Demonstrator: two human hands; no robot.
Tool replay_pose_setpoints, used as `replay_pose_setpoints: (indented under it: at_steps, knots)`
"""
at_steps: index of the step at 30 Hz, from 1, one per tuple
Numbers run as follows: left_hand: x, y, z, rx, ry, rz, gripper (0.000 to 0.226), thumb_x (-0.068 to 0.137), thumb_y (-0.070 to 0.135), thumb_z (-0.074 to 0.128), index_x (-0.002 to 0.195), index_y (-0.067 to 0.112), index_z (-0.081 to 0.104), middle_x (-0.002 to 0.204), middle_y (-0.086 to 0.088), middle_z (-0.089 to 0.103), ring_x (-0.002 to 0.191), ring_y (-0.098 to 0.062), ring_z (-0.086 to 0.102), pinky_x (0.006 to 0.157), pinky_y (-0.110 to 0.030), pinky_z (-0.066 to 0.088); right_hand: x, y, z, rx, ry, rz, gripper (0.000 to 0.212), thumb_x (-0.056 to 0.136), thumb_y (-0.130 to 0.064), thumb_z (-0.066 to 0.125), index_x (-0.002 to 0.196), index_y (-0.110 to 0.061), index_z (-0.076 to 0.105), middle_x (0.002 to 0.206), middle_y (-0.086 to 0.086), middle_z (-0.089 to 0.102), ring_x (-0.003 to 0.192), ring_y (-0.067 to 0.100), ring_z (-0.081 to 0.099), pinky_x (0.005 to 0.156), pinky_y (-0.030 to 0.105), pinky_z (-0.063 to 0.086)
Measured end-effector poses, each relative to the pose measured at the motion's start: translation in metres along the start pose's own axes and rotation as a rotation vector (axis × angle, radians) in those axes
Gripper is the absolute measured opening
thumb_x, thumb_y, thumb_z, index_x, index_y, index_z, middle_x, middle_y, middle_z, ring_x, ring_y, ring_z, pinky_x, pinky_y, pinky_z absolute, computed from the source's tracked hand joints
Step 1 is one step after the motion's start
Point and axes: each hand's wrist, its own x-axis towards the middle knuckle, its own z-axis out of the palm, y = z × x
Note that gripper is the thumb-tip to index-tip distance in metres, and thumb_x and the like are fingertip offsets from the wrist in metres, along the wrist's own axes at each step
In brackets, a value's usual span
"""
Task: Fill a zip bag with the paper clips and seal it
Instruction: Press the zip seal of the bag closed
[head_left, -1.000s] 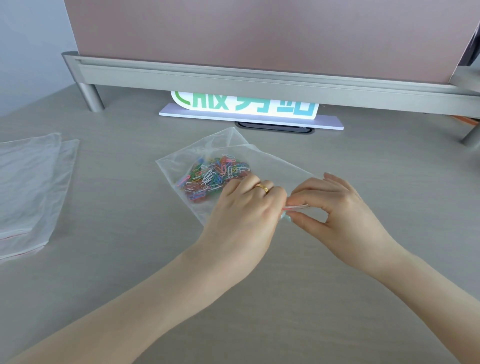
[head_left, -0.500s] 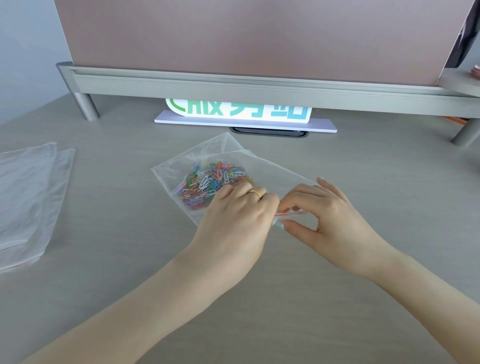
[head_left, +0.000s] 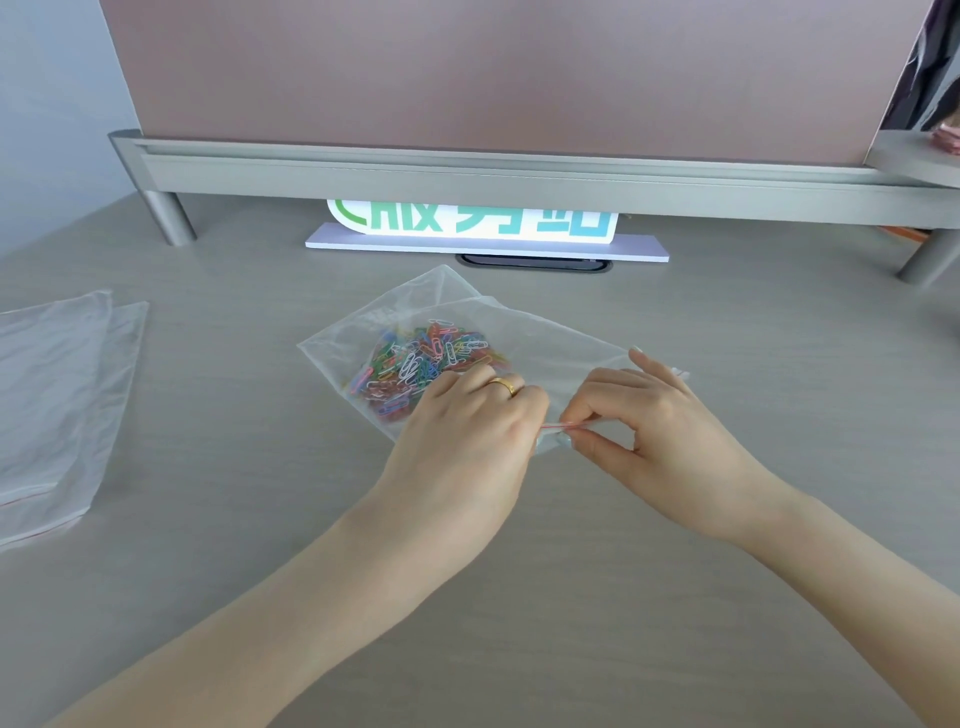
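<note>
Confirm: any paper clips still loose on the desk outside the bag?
No: the paper clips all lie inside the zip bag; none show on the bare desk.

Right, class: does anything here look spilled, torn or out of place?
Nothing stands out. The coloured paper clips all sit inside the clear plastic zip bag, none loose on the grey table, while both hands pinch its red seal strip.

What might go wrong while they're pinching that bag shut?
The hands, left and right, pinch the red zip strip near one end; the rest may stay unsealed. The clips could then slide out of the bag when it is lifted.
</note>
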Motion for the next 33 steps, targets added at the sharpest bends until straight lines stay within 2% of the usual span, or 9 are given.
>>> replay_pose_setpoints:
  at_steps: [6,11,13,15,18,23,26,30,33]
  knots:
    - [-0.001,0.001,0.001,-0.032,0.066,0.023,0.016,0.071,0.006,0.064,0.061,0.014,0.053,0.054,0.002,0.049,0.058,-0.024,0.053,0.062,-0.028,0.024,0.001,-0.004,0.0,0.053,0.019,-0.048,0.012,0.086,-0.041,0.042,0.089,-0.039,0.053,0.083,-0.022,0.055,0.086,-0.002,0.053,0.114,0.026,0.014]
    - [0.0,0.0,0.0,-0.053,0.082,0.004,0.027,0.079,0.027,0.036,0.061,0.016,0.054,0.055,0.005,0.051,0.059,-0.02,0.051,0.063,-0.029,0.029,0.002,0.004,-0.001,0.008,0.071,-0.051,0.012,0.088,-0.036,0.044,0.082,-0.033,0.054,0.078,-0.02,0.055,0.078,0.0,0.052,0.113,0.03,0.019]
    - [0.001,-0.002,-0.003,-0.02,0.082,-0.027,0.024,0.079,0.022,0.039,0.059,0.016,0.052,0.053,0.006,0.05,0.057,-0.02,0.049,0.059,-0.027,0.032,0.003,0.008,-0.002,0.016,0.084,-0.026,0.011,0.087,-0.032,0.048,0.08,-0.032,0.056,0.075,-0.024,0.05,0.076,-0.004,0.051,0.113,0.032,0.021]
    - [0.001,-0.004,-0.003,0.002,0.089,-0.049,0.019,0.072,0.009,0.059,0.057,0.016,0.05,0.052,0.005,0.049,0.056,-0.021,0.049,0.056,-0.024,0.031,0.003,0.011,-0.002,0.06,0.084,0.011,0.009,0.086,-0.027,0.052,0.079,-0.031,0.058,0.074,-0.028,0.05,0.076,-0.009,0.052,0.114,0.033,0.021]
    - [0.001,-0.001,-0.001,0.012,0.07,-0.033,0.036,0.053,-0.006,0.079,0.059,0.014,0.049,0.053,0.001,0.049,0.056,-0.023,0.049,0.061,-0.03,0.024,0.004,0.01,-0.002,0.082,0.071,0.019,0.01,0.085,-0.025,0.053,0.081,-0.034,0.056,0.077,-0.029,0.051,0.079,-0.011,0.052,0.114,0.033,0.02]
    - [-0.001,0.003,0.003,0.013,0.101,0.01,0.04,0.052,-0.009,0.077,0.064,0.014,0.047,0.057,0.0,0.046,0.056,-0.024,0.046,0.06,-0.029,0.019,0.003,0.005,-0.003,0.108,0.008,-0.002,0.01,0.085,-0.036,0.049,0.094,-0.041,0.054,0.089,-0.026,0.056,0.094,-0.007,0.052,0.117,0.033,0.012]
    - [-0.002,0.006,0.004,0.005,0.131,0.029,0.032,0.06,-0.005,0.075,0.067,0.013,0.048,0.06,-0.001,0.046,0.059,-0.024,0.047,0.062,-0.029,0.022,0.003,0.001,-0.001,0.096,0.036,-0.054,0.012,0.086,-0.041,0.043,0.09,-0.04,0.054,0.085,-0.019,0.058,0.088,-0.001,0.054,0.117,0.034,0.013]
    - [-0.001,0.006,0.002,0.013,0.138,0.016,0.016,0.08,0.024,0.049,0.067,0.014,0.052,0.061,0.001,0.051,0.062,-0.023,0.052,0.063,-0.03,0.027,0.002,0.004,-0.004,0.09,0.051,-0.041,0.011,0.086,-0.039,0.042,0.084,-0.037,0.053,0.082,-0.015,0.058,0.084,0.0,0.054,0.116,0.038,0.019]
    - [-0.002,0.005,0.003,0.025,0.109,-0.02,0.025,0.06,0.007,0.076,0.061,0.014,0.052,0.055,0.001,0.05,0.055,-0.023,0.052,0.061,-0.03,0.024,0.001,0.004,-0.002,0.077,0.051,-0.038,0.011,0.085,-0.038,0.04,0.084,-0.036,0.052,0.081,-0.022,0.054,0.083,-0.003,0.053,0.114,0.034,0.018]
